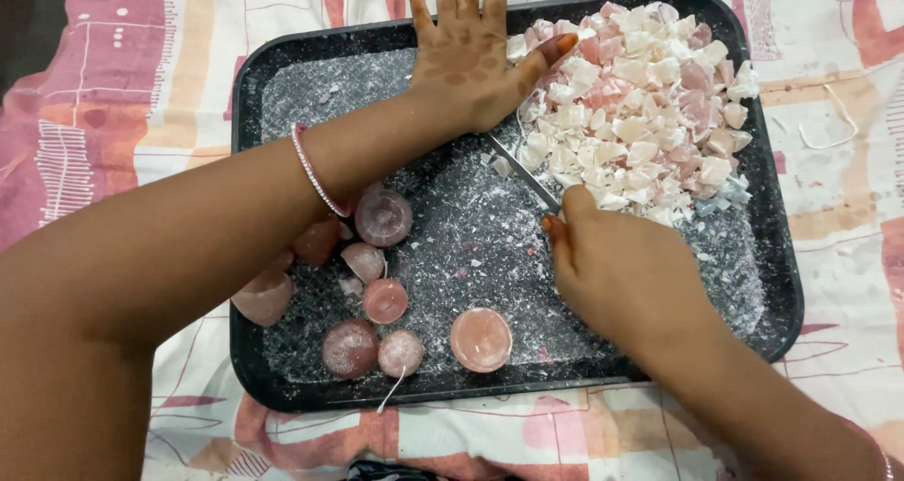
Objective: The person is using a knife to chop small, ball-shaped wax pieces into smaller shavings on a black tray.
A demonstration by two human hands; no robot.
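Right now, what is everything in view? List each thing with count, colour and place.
tray: one, black, dusted with white crumbs, centre of the patterned cloth.
wax chunks: one large pile, white and pink, tray's upper right.
round candles: about eight whole or broken, pink, tray's lower left; one trails a white wick.
knife: one, metal blade, at the pile's left edge.
wick scrap: one, white, on the cloth right of the tray.
cloth: one, pink, orange and white pattern, under the tray.
bangle: one, silver and pink, on the left wrist.
left hand: flat, open on the tray beside the pile.
right hand: grip closed on the knife.
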